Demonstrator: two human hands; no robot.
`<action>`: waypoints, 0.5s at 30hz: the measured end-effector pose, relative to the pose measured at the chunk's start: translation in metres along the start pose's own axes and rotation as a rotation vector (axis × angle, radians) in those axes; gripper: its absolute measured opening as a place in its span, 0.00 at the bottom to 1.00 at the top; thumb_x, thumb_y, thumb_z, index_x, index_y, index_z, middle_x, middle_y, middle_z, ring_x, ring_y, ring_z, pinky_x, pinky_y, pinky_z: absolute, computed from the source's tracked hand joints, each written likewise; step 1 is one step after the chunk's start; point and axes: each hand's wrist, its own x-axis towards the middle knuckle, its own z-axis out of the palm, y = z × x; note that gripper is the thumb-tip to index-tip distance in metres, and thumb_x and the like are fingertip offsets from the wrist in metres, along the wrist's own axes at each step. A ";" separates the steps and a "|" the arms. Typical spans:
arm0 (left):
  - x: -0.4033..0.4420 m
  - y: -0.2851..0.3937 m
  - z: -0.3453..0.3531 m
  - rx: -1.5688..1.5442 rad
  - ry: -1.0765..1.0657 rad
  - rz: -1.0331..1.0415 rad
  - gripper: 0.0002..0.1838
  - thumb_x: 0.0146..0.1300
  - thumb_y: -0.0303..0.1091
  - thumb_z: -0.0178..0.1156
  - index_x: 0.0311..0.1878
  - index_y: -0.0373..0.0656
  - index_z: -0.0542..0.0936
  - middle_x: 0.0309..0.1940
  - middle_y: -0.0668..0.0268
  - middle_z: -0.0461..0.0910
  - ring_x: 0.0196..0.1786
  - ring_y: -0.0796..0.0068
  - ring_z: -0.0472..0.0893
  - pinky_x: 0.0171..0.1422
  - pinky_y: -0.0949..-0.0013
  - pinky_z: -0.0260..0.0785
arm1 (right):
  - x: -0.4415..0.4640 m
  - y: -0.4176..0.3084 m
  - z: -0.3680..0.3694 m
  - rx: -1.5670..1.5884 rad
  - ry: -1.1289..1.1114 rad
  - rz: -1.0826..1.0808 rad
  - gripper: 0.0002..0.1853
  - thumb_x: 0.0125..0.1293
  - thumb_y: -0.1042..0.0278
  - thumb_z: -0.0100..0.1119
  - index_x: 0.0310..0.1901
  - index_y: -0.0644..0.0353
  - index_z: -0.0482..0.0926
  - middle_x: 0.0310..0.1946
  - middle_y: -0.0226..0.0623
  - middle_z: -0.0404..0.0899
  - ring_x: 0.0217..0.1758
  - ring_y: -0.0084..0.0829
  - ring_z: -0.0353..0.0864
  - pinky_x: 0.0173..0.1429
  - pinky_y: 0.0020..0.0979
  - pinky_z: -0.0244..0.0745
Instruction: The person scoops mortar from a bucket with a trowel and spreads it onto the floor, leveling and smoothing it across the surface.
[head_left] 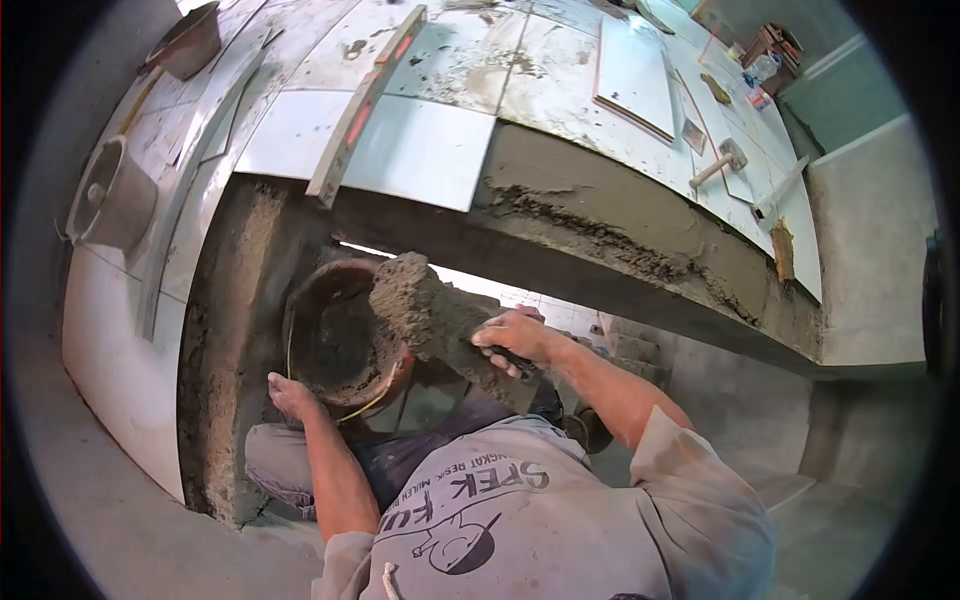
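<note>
My right hand (518, 338) is closed round the dark handle of a plastering trowel (485, 372). A thick heap of wet grey-brown mortar (405, 300) lies on the blade's far end, over the right rim of a round bucket (395, 385). The bucket tilts toward me, with mortar smeared on its inside wall. At its lower left rim, near the thin yellow handle, my left hand (290, 397) grips the bucket; its fingertips are partly hidden. Beyond it, a bed of mortar (580, 190) covers the ledge beside the white tiles (420, 145).
A long straightedge (365, 110) lies across the tiles and overhangs the ledge. A mallet (720, 165), a loose tile (635, 80) and a small brush-like piece (782, 250) lie to the right. Two more buckets stand on the left, one a grey bucket (115, 195).
</note>
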 end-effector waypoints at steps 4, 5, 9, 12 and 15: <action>-0.087 0.044 -0.003 0.145 0.104 0.116 0.32 0.70 0.54 0.41 0.60 0.32 0.71 0.59 0.45 0.70 0.67 0.53 0.64 0.70 0.60 0.54 | -0.063 -0.005 -0.071 0.053 0.106 -0.020 0.14 0.61 0.58 0.58 0.26 0.58 0.72 0.15 0.27 0.69 0.13 0.19 0.67 0.16 0.24 0.64; -0.093 0.038 0.002 0.149 0.094 0.122 0.32 0.70 0.54 0.41 0.60 0.32 0.71 0.59 0.45 0.70 0.67 0.53 0.64 0.70 0.60 0.54 | -0.077 -0.006 -0.091 0.040 0.168 -0.018 0.13 0.61 0.58 0.58 0.27 0.59 0.73 0.15 0.27 0.70 0.13 0.19 0.68 0.16 0.24 0.64; -0.119 0.024 0.019 0.039 -0.108 0.280 0.31 0.70 0.51 0.45 0.60 0.29 0.70 0.58 0.46 0.71 0.63 0.53 0.68 0.68 0.62 0.56 | -0.133 -0.010 -0.170 0.038 0.337 -0.062 0.13 0.60 0.59 0.59 0.27 0.61 0.75 0.15 0.28 0.71 0.13 0.18 0.69 0.16 0.23 0.64; -0.153 0.038 0.020 -0.096 -0.222 0.243 0.31 0.70 0.51 0.46 0.59 0.28 0.69 0.58 0.47 0.71 0.61 0.56 0.71 0.67 0.63 0.59 | -0.160 -0.010 -0.227 -0.130 0.548 -0.109 0.14 0.59 0.59 0.59 0.28 0.63 0.76 0.16 0.30 0.73 0.14 0.22 0.70 0.20 0.26 0.67; -0.181 0.047 0.021 -0.168 -0.300 0.213 0.31 0.71 0.52 0.46 0.59 0.28 0.69 0.56 0.51 0.72 0.59 0.61 0.72 0.65 0.65 0.60 | -0.172 0.005 -0.296 -0.480 0.784 -0.170 0.15 0.59 0.57 0.59 0.30 0.64 0.76 0.18 0.37 0.75 0.19 0.33 0.75 0.27 0.35 0.71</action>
